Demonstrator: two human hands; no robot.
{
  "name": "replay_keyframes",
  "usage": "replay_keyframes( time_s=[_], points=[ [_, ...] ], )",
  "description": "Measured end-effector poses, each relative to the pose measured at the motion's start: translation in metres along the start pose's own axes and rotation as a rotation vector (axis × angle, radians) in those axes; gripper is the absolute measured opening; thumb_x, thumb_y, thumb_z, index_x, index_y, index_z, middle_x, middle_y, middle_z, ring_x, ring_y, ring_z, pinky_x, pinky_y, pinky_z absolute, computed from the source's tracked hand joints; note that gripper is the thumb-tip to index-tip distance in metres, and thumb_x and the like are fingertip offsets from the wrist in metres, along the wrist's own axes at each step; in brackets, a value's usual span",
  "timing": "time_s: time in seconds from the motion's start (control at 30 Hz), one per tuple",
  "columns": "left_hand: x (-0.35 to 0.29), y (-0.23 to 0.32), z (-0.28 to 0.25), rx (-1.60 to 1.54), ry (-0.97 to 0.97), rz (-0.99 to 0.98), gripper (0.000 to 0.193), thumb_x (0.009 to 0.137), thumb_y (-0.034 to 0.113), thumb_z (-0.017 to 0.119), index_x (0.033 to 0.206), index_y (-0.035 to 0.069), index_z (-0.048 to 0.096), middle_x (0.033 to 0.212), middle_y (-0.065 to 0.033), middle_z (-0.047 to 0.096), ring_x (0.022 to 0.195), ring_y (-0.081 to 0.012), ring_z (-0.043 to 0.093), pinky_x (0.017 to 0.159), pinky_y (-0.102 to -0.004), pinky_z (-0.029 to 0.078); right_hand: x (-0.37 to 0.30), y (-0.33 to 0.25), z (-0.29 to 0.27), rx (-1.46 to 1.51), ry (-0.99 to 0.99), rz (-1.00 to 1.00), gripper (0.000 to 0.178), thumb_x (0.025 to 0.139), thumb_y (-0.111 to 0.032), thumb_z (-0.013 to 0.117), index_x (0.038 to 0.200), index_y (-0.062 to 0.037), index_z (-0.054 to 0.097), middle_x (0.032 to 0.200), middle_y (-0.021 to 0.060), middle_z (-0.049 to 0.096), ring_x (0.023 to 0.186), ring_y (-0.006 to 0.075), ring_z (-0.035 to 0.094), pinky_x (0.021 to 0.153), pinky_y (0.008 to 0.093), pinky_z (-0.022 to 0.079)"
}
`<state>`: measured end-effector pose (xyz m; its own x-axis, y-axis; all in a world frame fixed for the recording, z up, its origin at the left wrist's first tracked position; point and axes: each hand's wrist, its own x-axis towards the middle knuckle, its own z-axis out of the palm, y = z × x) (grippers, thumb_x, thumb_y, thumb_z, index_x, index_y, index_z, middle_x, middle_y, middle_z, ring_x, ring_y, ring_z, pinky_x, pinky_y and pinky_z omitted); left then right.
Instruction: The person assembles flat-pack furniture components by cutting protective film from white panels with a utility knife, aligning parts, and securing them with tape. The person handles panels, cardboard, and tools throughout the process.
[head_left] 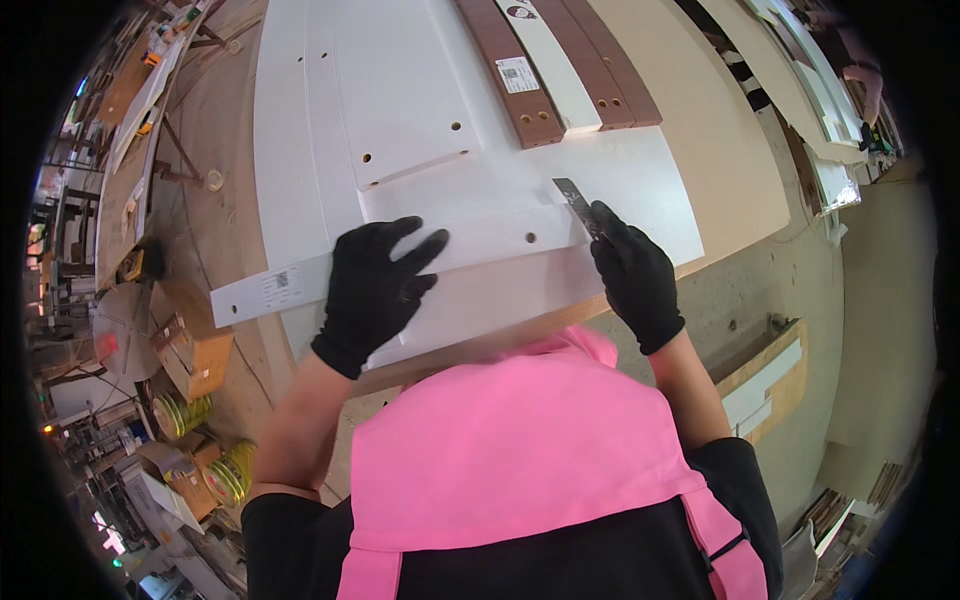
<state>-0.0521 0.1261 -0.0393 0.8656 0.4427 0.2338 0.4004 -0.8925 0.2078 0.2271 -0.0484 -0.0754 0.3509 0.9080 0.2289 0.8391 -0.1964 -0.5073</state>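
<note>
A long white strip panel (478,238) with round holes and a printed label lies crosswise near the table's front edge, its left end jutting past the white panels below. My left hand (380,285), in a black glove, rests over this strip with thumb and fingers spread apart. At the strip's right end, my right hand (636,280), also gloved in black, is closed round a flat, narrow dark tool (575,203). The tool's squared tip points away from me; its exact kind is unclear, and its lower part is hidden in the glove.
Larger white panels (400,90) with drilled holes lie under and beyond the strip. Brown boards (515,85) and a white board (560,75) sit at the far side. A cardboard box (195,355) and yellow rolls (230,475) stand at left; a framed piece (765,385) lies at right.
</note>
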Motion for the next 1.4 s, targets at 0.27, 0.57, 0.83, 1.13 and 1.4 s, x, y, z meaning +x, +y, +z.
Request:
replay_keyframes(
  time_s=[0.27, 0.57, 0.83, 1.13, 1.4],
  points=[
    [0.003, 0.015, 0.009, -0.019, 0.027, -0.024, 0.06, 0.074, 0.021, 0.075, 0.131, 0.016, 0.057, 0.126, -0.0065, 0.057, 0.11, -0.0265, 0.053, 0.095, -0.0407, 0.04, -0.009, -0.049, 0.026, -0.258, -0.137, -0.167, 0.046, 0.089, -0.021, 0.053, 0.134, -0.0123, 0.051, 0.067, 0.0064, 0.057, 0.049, 0.0243, 0.056, 0.046, 0.0405, 0.047],
    [0.004, 0.013, 0.014, -0.17, 0.058, -0.1, 0.089, 0.069, 0.017, 0.08, 0.145, 0.006, 0.036, 0.12, -0.0073, 0.062, 0.105, -0.0265, 0.057, 0.093, -0.0385, 0.041, -0.005, -0.058, 0.014, -0.334, -0.13, -0.038, 0.042, 0.089, -0.021, 0.054, 0.13, -0.0115, 0.055, 0.067, 0.0083, 0.058, 0.055, 0.0262, 0.059, 0.049, 0.0391, 0.048],
    [0.003, 0.013, 0.016, -0.19, 0.084, -0.1, 0.097, 0.067, 0.016, 0.081, 0.148, 0.006, 0.03, 0.12, -0.0074, 0.062, 0.104, -0.027, 0.057, 0.093, -0.0396, 0.041, -0.009, -0.042, 0.003, -0.195, -0.027, 0.051, 0.042, 0.09, -0.02, 0.056, 0.131, -0.0138, 0.056, 0.074, 0.0123, 0.061, 0.062, 0.0309, 0.061, 0.054, 0.0415, 0.05],
    [0.002, 0.013, 0.017, -0.075, 0.045, -0.107, 0.086, 0.07, 0.021, 0.079, 0.144, 0.007, 0.038, 0.12, -0.0079, 0.061, 0.106, -0.0273, 0.056, 0.093, -0.0398, 0.041, -0.016, -0.014, -0.014, -0.3, -0.049, 0.295, 0.046, 0.091, -0.021, 0.05, 0.137, -0.015, 0.051, 0.083, 0.0154, 0.066, 0.073, 0.0316, 0.065, 0.06, 0.0443, 0.051],
    [0.01, 0.019, 0.009, -0.015, -0.021, 0.025, 0.071, 0.069, 0.022, 0.078, 0.133, 0.008, 0.051, 0.116, -0.0088, 0.06, 0.104, -0.0284, 0.054, 0.09, -0.041, 0.041, -0.03, 0.026, -0.024, -0.043, 0.165, 0.153, 0.043, 0.088, -0.012, 0.056, 0.131, -0.0112, 0.055, 0.092, 0.0143, 0.068, 0.074, 0.0344, 0.065, 0.067, 0.0436, 0.052]
  ],
)
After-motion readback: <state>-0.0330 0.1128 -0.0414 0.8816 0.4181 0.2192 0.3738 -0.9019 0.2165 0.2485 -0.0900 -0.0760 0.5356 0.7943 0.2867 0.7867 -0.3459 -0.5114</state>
